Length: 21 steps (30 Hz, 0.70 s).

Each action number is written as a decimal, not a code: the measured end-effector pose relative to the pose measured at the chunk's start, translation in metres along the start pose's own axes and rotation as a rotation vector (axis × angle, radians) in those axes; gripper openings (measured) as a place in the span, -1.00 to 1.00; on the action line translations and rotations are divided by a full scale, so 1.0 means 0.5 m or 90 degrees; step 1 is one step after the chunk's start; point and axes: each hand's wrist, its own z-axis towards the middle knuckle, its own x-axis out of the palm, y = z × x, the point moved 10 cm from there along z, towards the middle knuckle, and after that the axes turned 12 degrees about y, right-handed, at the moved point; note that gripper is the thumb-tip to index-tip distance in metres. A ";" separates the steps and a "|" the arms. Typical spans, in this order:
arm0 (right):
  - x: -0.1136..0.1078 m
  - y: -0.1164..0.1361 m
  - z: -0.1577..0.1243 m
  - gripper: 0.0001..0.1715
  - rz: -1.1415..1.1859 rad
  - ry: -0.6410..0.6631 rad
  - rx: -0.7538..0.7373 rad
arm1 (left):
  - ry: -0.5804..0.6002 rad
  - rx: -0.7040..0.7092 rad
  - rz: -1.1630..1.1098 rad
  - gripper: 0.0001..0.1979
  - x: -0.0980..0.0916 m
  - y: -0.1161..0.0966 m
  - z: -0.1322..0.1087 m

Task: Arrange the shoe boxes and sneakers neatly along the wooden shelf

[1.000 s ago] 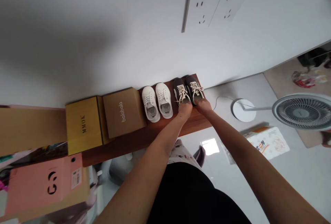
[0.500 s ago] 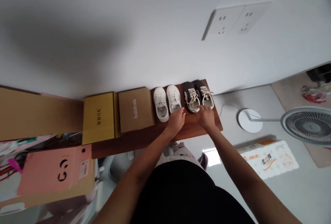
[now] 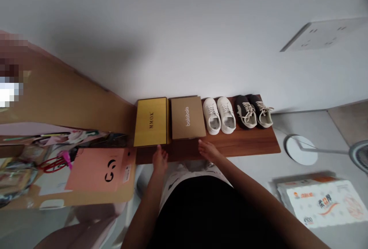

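Tabletop (image 3: 247,145), narrow, wooden, set along a white wall (image 3: 186,49). On it, left to right: yellow box (image 3: 151,122) (marked MMOK); brown box (image 3: 188,116), lettered balabala, just beside it; white shoes (image 3: 212,112), one pair, toes to the wall; dark shoes (image 3: 243,107), one pair, pale laces, near the right end. Left hand (image 3: 160,160): empty, fingers loosely parted, near the yellow box's front corner. Right hand (image 3: 208,150): empty, fingers uncurled, at the brown box's front edge; whether touching, hard to tell.
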 end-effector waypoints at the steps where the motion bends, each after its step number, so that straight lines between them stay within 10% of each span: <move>1: 0.029 -0.002 0.021 -0.45 0.054 0.002 0.009 | -0.029 0.000 -0.053 -0.84 -0.031 -0.022 0.025; 7: 0.100 0.074 0.062 -0.40 0.174 -0.122 -0.179 | 0.033 0.021 -0.106 -0.84 -0.070 -0.122 0.091; 13: 0.098 0.102 -0.066 -0.03 -0.079 -0.363 -0.293 | 0.017 0.435 0.298 -0.65 -0.117 -0.252 -0.021; 21: 0.243 0.138 -0.024 -0.57 -0.746 -0.176 -0.303 | 0.245 0.493 0.856 -0.81 0.018 -0.161 0.008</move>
